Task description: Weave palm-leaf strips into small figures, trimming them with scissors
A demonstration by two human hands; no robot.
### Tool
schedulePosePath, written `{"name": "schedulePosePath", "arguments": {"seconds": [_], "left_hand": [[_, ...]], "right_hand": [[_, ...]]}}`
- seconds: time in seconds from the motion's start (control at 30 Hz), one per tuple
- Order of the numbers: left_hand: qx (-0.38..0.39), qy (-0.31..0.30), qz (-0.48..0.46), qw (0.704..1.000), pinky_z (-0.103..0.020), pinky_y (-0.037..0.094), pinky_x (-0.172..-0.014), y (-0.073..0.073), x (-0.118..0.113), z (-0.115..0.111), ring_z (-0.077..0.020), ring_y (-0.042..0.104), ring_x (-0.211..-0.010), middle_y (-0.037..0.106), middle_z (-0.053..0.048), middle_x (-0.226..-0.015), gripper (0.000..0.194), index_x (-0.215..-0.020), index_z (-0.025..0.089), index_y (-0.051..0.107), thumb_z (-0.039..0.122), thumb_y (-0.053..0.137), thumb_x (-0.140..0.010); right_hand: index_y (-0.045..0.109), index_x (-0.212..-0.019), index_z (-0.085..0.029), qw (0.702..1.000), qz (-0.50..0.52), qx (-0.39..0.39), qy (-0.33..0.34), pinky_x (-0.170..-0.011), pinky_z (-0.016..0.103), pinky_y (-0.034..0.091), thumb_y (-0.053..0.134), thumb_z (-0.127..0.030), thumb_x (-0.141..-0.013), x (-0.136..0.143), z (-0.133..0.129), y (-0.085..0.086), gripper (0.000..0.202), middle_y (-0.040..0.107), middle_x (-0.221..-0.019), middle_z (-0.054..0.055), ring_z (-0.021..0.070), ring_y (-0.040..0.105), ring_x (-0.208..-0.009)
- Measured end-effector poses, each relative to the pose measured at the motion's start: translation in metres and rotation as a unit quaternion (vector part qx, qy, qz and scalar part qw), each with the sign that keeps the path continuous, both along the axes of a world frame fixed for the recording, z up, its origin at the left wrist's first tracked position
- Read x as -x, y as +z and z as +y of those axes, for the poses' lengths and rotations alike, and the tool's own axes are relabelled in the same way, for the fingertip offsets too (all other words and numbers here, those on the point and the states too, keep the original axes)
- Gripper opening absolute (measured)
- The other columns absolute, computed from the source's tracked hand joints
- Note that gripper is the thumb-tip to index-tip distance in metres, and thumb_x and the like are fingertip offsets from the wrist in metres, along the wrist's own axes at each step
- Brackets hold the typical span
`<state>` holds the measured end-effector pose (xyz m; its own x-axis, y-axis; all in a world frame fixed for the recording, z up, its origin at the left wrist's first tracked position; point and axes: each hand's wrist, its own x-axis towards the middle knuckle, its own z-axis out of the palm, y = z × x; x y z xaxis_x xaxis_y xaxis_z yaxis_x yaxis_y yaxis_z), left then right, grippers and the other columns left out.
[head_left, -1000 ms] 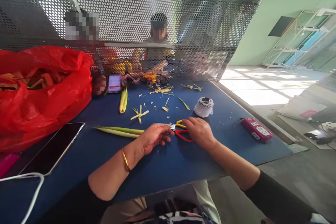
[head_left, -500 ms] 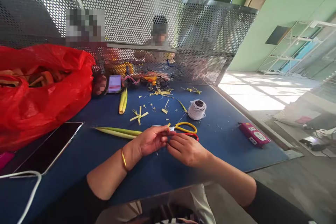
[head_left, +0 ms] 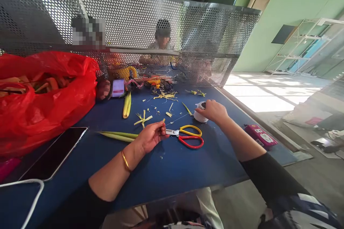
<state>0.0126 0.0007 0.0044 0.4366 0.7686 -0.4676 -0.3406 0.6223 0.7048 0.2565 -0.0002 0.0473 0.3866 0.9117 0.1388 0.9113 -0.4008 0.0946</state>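
Observation:
My left hand (head_left: 152,136), closed, pinches a small yellow-green leaf piece (head_left: 163,120) at its fingertips. A thin white thread (head_left: 178,117) runs from there to the spool. My right hand (head_left: 213,110) is closed on the top of the white thread spool (head_left: 200,115), which stands on the table. Scissors with one yellow and one red handle (head_left: 190,136) lie just right of my left hand, blades toward it. Long green leaves (head_left: 118,136) lie partly behind my left hand. A leaf cross (head_left: 143,118) is beyond it.
A red bag (head_left: 51,114) and a dark tablet (head_left: 53,154) with a white cable (head_left: 41,186) are on the left. A purple box (head_left: 260,136) sits at the right edge. Behind a perforated metal screen (head_left: 129,18) are people. Leaf scraps (head_left: 165,96) lie farther back.
My right hand has left my left hand and moved right and away to the spool. My left hand has shifted slightly left. The scissors' red handle is now uncovered, and the thread stretches across.

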Motion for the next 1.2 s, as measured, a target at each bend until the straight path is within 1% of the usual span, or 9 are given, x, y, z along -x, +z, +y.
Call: {"name": "schedulePosePath", "arguments": {"seconds": [0.17,0.27,0.33,0.47,0.57,0.7,0.83,1.0,1.2], "left_hand": [[0.012,0.007,0.005,1.000,-0.019,0.055,-0.053,0.001,0.002,0.004,-0.0047,0.047,-0.044,0.047,0.004,-0.054,0.034,-0.065,0.013,0.053,0.011,0.041,-0.097],[0.011,0.008,0.003,1.000,-0.020,0.055,-0.053,0.002,0.003,0.005,-0.0050,0.048,-0.044,0.048,0.003,-0.053,0.033,-0.065,0.012,0.054,0.011,0.042,-0.096],[0.008,0.010,-0.004,1.000,-0.020,0.055,-0.052,0.002,0.004,0.005,-0.0053,0.049,-0.044,0.049,0.002,-0.054,0.033,-0.066,0.012,0.055,0.011,0.043,-0.096],[-0.002,0.025,-0.012,1.000,-0.021,0.056,-0.051,0.001,0.006,0.006,-0.0060,0.051,-0.044,0.051,0.001,-0.054,0.032,-0.066,0.010,0.057,0.011,0.044,-0.095],[-0.007,0.034,-0.013,0.999,-0.021,0.056,-0.051,0.002,0.009,0.007,-0.0061,0.051,-0.045,0.052,0.001,-0.054,0.032,-0.066,0.010,0.057,0.010,0.044,-0.095],[-0.017,0.047,-0.018,0.999,-0.022,0.057,-0.052,0.005,0.013,0.007,-0.0057,0.051,-0.045,0.053,0.001,-0.054,0.032,-0.066,0.010,0.057,0.011,0.044,-0.096],[-0.013,0.056,-0.014,0.998,-0.022,0.057,-0.052,0.008,0.013,0.007,-0.0057,0.051,-0.044,0.052,0.002,-0.053,0.032,-0.066,0.010,0.058,0.010,0.045,-0.095],[-0.008,0.060,-0.010,0.998,-0.022,0.056,-0.052,0.008,0.012,0.006,-0.0060,0.051,-0.044,0.053,0.001,-0.052,0.033,-0.065,0.010,0.058,0.011,0.045,-0.095],[-0.016,0.058,-0.004,0.998,-0.022,0.056,-0.051,0.009,0.011,0.003,-0.0058,0.050,-0.043,0.052,0.001,-0.053,0.034,-0.064,0.010,0.058,0.012,0.045,-0.095]], "right_hand": [[0.062,-0.117,-0.014,1.000,0.006,0.015,0.022,-0.072,0.036,0.046,0.058,-0.046,-0.083,-0.035,-0.005,0.006,0.046,0.064,-0.113,0.018,0.0305,0.064,-0.096],[0.055,-0.124,-0.012,0.996,0.013,-0.070,0.052,-0.081,0.042,0.045,0.057,-0.054,-0.082,-0.034,-0.019,0.003,0.059,0.061,-0.117,0.021,0.0349,0.059,-0.104],[0.056,-0.122,-0.015,0.982,0.022,-0.128,0.135,-0.086,0.043,0.044,0.056,-0.047,-0.085,-0.017,-0.033,-0.007,0.049,0.061,-0.116,0.019,0.0339,0.056,-0.108],[0.058,-0.120,-0.015,0.939,0.106,0.075,0.318,-0.082,0.034,0.046,0.060,-0.029,-0.080,0.031,-0.059,-0.034,0.042,0.064,-0.107,0.014,0.0256,0.061,-0.096],[0.051,-0.131,-0.011,0.944,0.091,0.099,0.300,-0.084,0.034,0.044,0.051,-0.018,-0.082,0.049,-0.066,-0.043,0.049,0.063,-0.112,0.017,0.0268,0.060,-0.103],[0.049,-0.134,-0.013,0.942,0.088,0.159,0.281,-0.075,0.032,0.044,0.052,-0.012,-0.076,0.044,-0.070,-0.034,0.059,0.064,-0.114,0.017,0.0271,0.064,-0.097],[0.049,-0.136,-0.019,0.938,0.210,0.170,0.215,-0.069,0.029,0.043,0.054,-0.012,-0.075,0.022,-0.083,-0.024,0.061,0.069,-0.102,0.011,0.0224,0.064,-0.085],[0.053,-0.130,-0.020,0.841,0.507,0.151,0.115,-0.061,0.024,0.046,0.066,-0.039,-0.076,-0.010,-0.102,-0.019,0.059,0.066,-0.090,0.002,0.0134,0.057,-0.072],[0.065,-0.096,-0.021,0.761,0.634,0.121,0.064,-0.041,0.019,0.037,0.072,-0.059,-0.068,-0.027,-0.101,-0.013,0.048,0.051,-0.071,-0.002,0.0082,0.045,-0.055]]}}
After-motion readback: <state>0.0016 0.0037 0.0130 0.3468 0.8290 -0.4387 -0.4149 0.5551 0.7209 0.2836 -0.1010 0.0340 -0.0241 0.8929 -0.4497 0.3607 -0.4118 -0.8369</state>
